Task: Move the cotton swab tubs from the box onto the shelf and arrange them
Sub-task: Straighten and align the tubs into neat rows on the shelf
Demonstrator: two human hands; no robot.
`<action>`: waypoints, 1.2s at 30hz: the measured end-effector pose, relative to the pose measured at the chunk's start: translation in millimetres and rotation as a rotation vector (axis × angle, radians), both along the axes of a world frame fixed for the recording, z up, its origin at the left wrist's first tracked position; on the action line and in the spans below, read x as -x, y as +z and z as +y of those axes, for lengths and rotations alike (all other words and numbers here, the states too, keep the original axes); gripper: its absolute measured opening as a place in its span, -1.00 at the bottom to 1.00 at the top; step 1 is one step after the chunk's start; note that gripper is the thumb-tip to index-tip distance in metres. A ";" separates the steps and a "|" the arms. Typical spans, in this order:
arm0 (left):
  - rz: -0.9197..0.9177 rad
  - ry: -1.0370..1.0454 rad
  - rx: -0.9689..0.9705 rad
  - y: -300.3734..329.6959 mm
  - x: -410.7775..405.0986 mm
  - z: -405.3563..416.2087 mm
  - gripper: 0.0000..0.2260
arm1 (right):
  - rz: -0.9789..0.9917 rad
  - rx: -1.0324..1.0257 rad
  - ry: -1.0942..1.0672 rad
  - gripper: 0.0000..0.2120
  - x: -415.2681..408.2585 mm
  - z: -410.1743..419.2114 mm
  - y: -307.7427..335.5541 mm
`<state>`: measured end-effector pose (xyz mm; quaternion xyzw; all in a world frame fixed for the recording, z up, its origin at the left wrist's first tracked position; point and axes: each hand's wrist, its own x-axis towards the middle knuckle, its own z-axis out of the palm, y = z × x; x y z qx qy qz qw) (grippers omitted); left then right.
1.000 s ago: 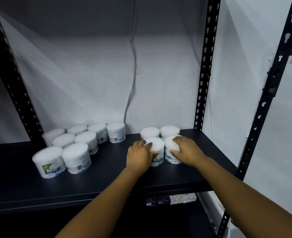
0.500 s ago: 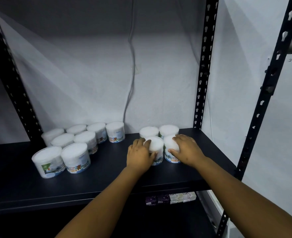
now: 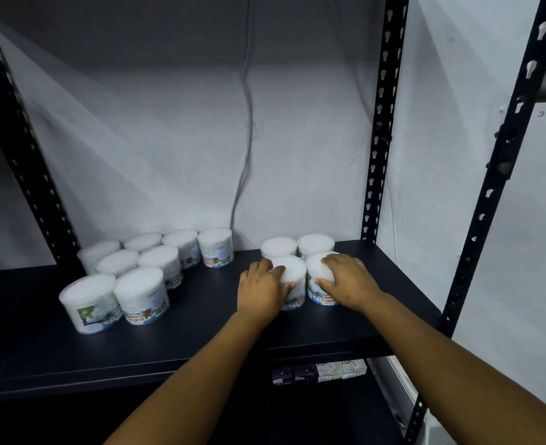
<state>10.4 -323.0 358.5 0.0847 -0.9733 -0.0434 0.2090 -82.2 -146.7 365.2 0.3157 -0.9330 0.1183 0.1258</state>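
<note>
On the dark shelf (image 3: pixel 201 345) both hands are at work on the right-hand cluster of four tubs: the left hand (image 3: pixel 260 290) curls round the front-left tub (image 3: pixel 292 277), thumb on its near side, and the right hand (image 3: pixel 348 282) cups the front-right tub (image 3: pixel 321 285) with fingers over the lid. These two stand touching each other and just in front of the two back tubs (image 3: pixel 297 247) by the wall. A larger group of eight tubs (image 3: pixel 143 284) stands well apart to the left; the box is not in view. The step looks like squaring the new pair into its row. The risk is in the push — pressing too hard could knock the back pair askew against the wall, or tip a light, top-held tub. Uneven pressure from the two hands could also skew the row.
</note>
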 end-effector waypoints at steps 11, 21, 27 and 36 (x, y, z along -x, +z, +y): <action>-0.009 -0.006 -0.026 -0.2 -1.6 -2.3 -0.55 | -0.018 0.012 0.006 -0.49 -1.1 0.1 0.4; 0.001 -0.013 -0.053 -4.9 -3.2 -6.6 -0.56 | 0.000 0.005 -0.008 -0.44 -0.9 2.8 -2.8; 0.014 -0.018 -0.055 -6.3 -0.7 -7.7 -0.61 | -0.032 0.034 0.018 -0.46 0.7 2.5 -2.7; 0.003 -0.004 -0.050 -4.0 0.1 -6.6 -0.54 | 0.003 0.028 0.015 -0.46 -1.2 -0.5 -3.0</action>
